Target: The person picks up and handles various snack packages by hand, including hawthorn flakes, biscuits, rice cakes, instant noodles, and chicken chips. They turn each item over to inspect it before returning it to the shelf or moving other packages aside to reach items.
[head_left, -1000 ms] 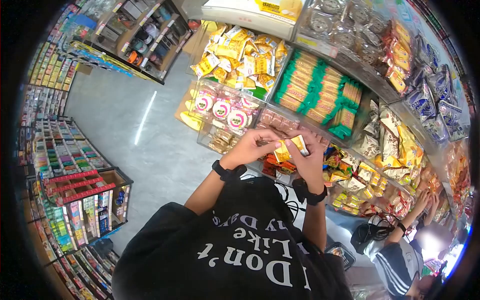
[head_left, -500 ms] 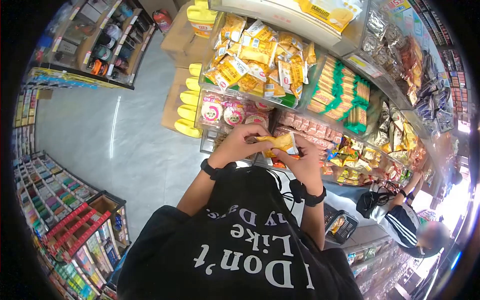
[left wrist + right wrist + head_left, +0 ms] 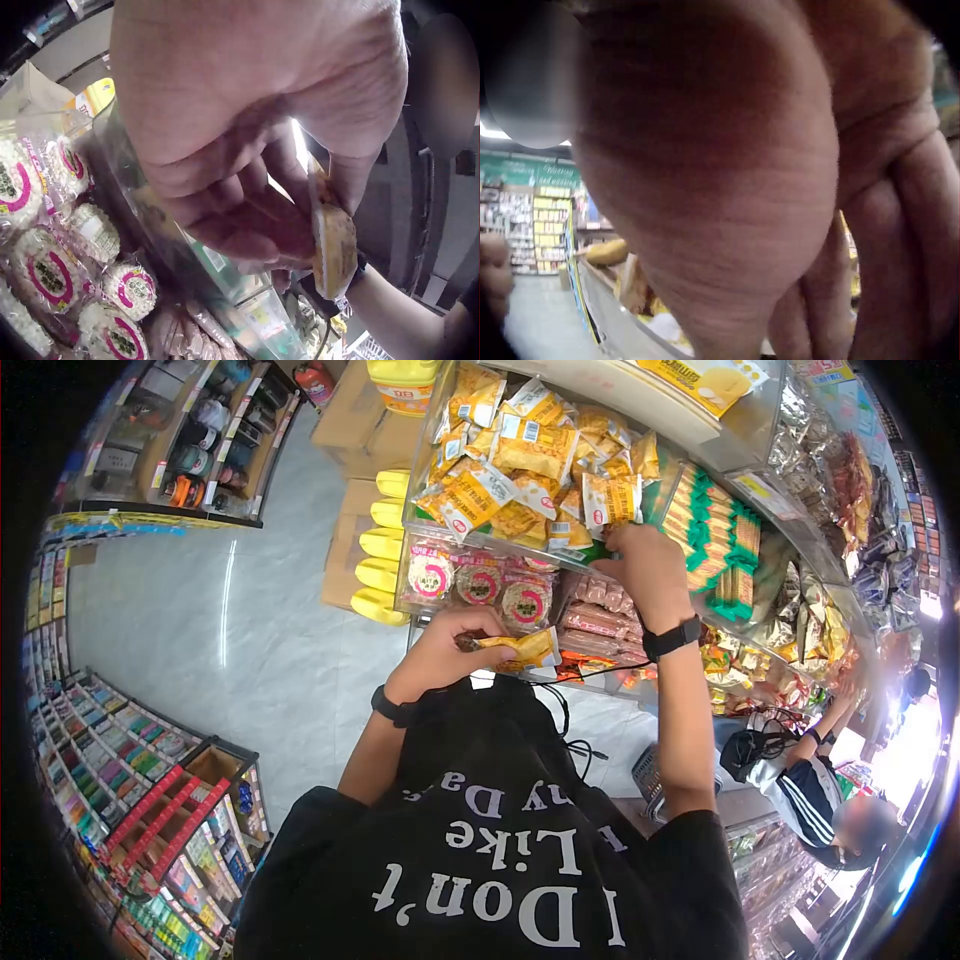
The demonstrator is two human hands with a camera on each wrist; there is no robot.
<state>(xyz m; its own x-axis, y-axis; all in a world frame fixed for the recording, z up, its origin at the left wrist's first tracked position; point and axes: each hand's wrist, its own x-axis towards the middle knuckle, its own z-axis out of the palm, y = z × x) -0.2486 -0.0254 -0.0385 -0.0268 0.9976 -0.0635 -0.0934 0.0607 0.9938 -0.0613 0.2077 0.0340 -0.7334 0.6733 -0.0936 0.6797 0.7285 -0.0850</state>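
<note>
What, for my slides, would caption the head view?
Left hand pinches a yellow packet, right hand at the bin of similar packets.

The packets (image 3: 530, 450) lay in a bin (image 3: 455, 538) ahead of the person, and the round cakes (image 3: 480, 585) sat nearer, before that bin. To the right of the packets stood the wrapped sticks (image 3: 740, 555), with the large bags (image 3: 800, 615) farther right. The short bars (image 3: 600, 615) were in a section right of the round cakes, before the sticks. Left of the bins stood two cartons (image 3: 338, 530), one behind the other, a jug (image 3: 405, 385) on the rear one. Across the floor (image 3: 230, 610), one rack (image 3: 165, 460) stood far left, another (image 3: 190, 810) nearer. A basket (image 3: 650, 775) was at the person's right.
</note>
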